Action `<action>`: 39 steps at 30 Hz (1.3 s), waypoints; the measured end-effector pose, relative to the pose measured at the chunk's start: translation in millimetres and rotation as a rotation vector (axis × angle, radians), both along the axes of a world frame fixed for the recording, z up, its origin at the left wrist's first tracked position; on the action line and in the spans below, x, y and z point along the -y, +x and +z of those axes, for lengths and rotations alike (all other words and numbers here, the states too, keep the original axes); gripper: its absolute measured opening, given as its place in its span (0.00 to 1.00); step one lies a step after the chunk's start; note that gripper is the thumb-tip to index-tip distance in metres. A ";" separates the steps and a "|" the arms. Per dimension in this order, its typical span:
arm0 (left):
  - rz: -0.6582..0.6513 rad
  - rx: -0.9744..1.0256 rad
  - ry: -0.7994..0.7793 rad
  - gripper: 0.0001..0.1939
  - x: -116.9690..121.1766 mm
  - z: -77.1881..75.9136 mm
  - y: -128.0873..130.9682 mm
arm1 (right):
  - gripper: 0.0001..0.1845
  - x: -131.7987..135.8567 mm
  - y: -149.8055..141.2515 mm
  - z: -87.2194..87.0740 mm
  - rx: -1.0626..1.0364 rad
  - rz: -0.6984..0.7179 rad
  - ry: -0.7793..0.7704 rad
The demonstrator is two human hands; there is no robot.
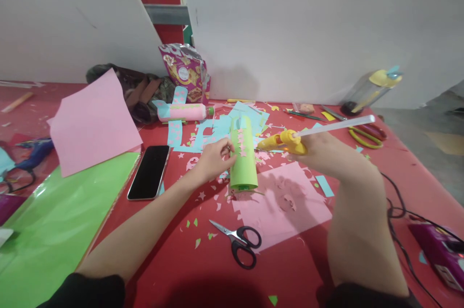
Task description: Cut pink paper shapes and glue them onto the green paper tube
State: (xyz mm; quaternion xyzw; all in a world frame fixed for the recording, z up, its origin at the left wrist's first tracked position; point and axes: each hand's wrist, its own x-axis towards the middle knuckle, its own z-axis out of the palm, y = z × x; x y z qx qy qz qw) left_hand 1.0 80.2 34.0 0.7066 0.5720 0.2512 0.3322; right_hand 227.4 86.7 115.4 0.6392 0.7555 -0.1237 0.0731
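A bottle wrapped in light green paper lies on the red table, a row of pink paper stars running along its top. Against its left side are the curled fingers of my left hand, steadying it. My right hand is closed around a yellow hot glue gun, whose nozzle points left at the bottle. A long clear glue stick sticks out of the gun's back. Below the bottle, scissors with black handles lie on the table. Pink paper is under my right hand's shadow.
A phone, green sheets and pink sheets lie at left. Behind are a pink-wrapped bottle, a snack bag and blue paper scraps. A clear bottle and a black cable are at right.
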 end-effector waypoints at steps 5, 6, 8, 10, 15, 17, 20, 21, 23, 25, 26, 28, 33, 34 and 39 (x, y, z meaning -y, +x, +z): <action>-0.171 -0.175 0.160 0.21 5.5 -3.5 -3.8 | 0.11 2.6 -3.5 3.7 -0.030 0.001 0.008; -0.210 -0.248 0.197 0.23 5.8 -4.6 -3.7 | 0.11 3.0 -3.9 4.1 -0.029 0.001 0.005; -0.277 -0.398 0.265 0.25 5.8 -6.1 -2.9 | 0.10 3.0 -3.9 4.0 -0.019 0.000 -0.006; -0.311 -0.479 0.295 0.25 5.3 -6.4 -2.3 | 0.10 2.4 -3.1 2.7 -0.011 -0.001 -0.001; -0.322 -0.535 0.297 0.25 4.2 -3.7 -2.1 | 0.11 1.1 -1.2 0.0 -0.012 -0.018 0.012; -0.331 -0.543 0.281 0.25 4.7 -1.8 -2.8 | 0.11 1.2 -1.5 0.1 -0.002 -0.022 0.007; -0.303 -0.527 0.256 0.27 7.5 1.5 -6.8 | 0.11 1.8 -2.1 1.0 0.017 -0.020 0.013; -0.287 -0.517 0.252 0.28 8.9 2.6 -9.5 | 0.11 1.9 -2.3 1.3 0.018 -0.017 0.015; -0.260 -0.497 0.257 0.26 12.6 4.5 -17.0 | 0.10 1.9 -2.8 2.0 0.016 -0.013 0.014; -0.280 -0.483 0.237 0.22 16.8 6.1 -26.5 | 0.11 1.5 -3.3 2.7 0.010 -0.018 0.011; -0.306 -0.485 0.198 0.18 19.0 6.7 -31.6 | 0.11 1.2 -3.6 3.0 0.010 -0.024 0.007; -0.388 -0.514 0.097 0.12 23.7 7.2 -41.7 | 0.11 0.8 -4.2 3.5 0.012 -0.031 0.000; -0.597 -0.563 -0.090 0.09 34.3 0.5 -61.1 | 0.12 2.7 -5.2 4.7 0.020 -0.011 0.018; -0.605 -0.563 -0.088 0.09 35.7 -2.0 -63.6 | 0.12 3.9 -5.3 5.1 0.012 -0.009 0.028; -0.611 -0.514 -0.027 0.10 37.7 -13.0 -69.9 | 0.09 10.2 -5.9 6.6 -0.090 0.034 0.002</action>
